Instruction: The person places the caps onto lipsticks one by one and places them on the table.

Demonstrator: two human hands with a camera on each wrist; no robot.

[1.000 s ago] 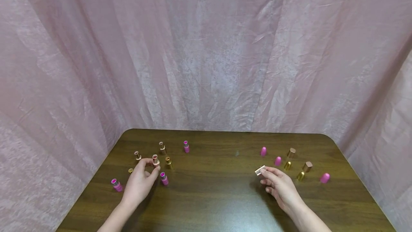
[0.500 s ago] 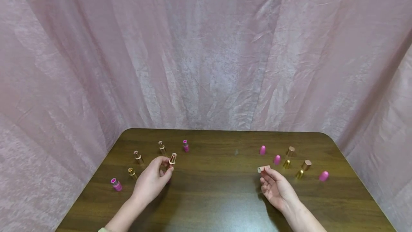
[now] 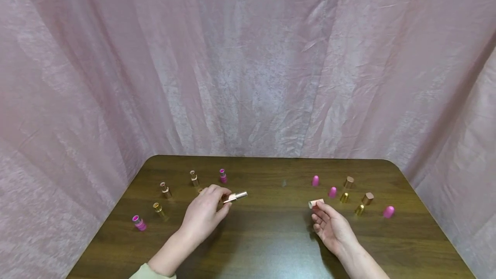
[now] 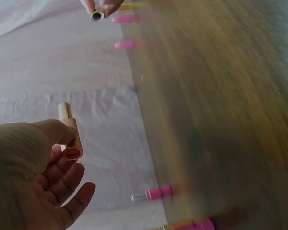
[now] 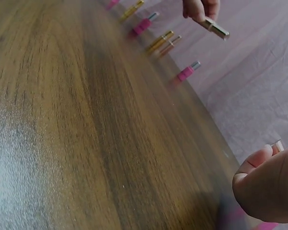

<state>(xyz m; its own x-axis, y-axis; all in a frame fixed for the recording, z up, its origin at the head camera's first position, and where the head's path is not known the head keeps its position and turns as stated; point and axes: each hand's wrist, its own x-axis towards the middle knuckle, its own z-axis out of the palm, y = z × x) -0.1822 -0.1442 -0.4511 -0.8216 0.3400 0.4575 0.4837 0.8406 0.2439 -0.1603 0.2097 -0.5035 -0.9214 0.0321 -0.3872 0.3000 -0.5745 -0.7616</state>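
My left hand [image 3: 203, 212] pinches a rose-gold lipstick tube [image 3: 237, 196] between thumb and fingers above the table. The tube lies nearly level, its narrow metal neck pointing right; its base in the left wrist view bears a red label [image 4: 72, 153]. Across from it, my right hand [image 3: 333, 229] pinches a rose-gold lipstick cap [image 3: 315, 203] with thumb and fingertips, the hollow end facing left. A wide gap separates cap and tube. Behind the left hand a gold lipstick tube [image 3: 200, 190] is mostly hidden; the pink one seen earlier near there is covered in the head view.
Uncapped tubes stand on the left: pink [image 3: 139, 223], gold [image 3: 158, 209], rose-gold [image 3: 165, 190], another rose-gold [image 3: 194, 179] and pink at the back [image 3: 222, 176]. Several pink [image 3: 389, 212], gold [image 3: 359, 209] and rose-gold caps [image 3: 367, 198] stand right. A pink curtain [image 3: 248, 76] hangs behind the table.
My left hand has moved right with the tube and tipped it from upright to nearly level. My right hand has rolled palm-up, turning the cap's hollow end left.
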